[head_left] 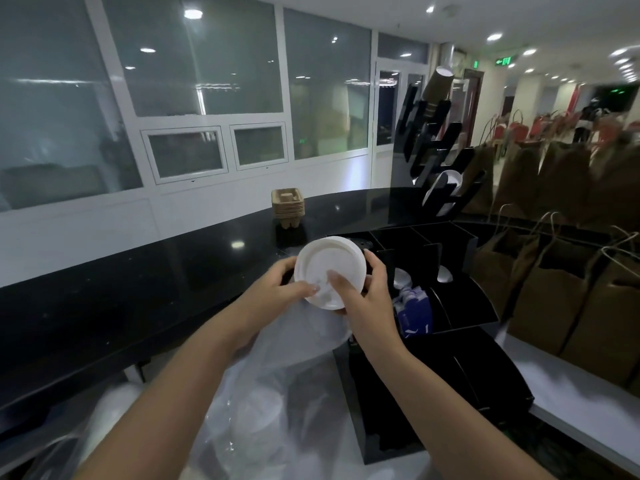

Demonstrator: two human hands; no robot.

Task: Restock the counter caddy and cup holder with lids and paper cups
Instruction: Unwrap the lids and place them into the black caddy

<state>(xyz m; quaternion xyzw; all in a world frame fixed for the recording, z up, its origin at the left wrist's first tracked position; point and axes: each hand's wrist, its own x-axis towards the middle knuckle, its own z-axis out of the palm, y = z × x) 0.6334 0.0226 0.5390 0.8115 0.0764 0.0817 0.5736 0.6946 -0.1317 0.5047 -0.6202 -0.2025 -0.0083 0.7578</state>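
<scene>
Both the left hand (291, 282) and right hand (363, 292) keep a curled grip on a stack of white lids (329, 271), likely steadying it. It is held above the near-left compartment of the black caddy (460, 299) on the desk (138, 289), apparently for loading.

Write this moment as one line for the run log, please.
step: lid restock | left hand: holds lid stack | right hand: holds same stack | plastic sleeve: hanging below | caddy: right of stack

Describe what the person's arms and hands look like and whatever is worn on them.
Both forearms are bare as far as the picture shows; no sleeves. The left hand and right hand wear no gloves, and no rings, watch or bracelets show. The fingernails look short and unpainted.
</scene>
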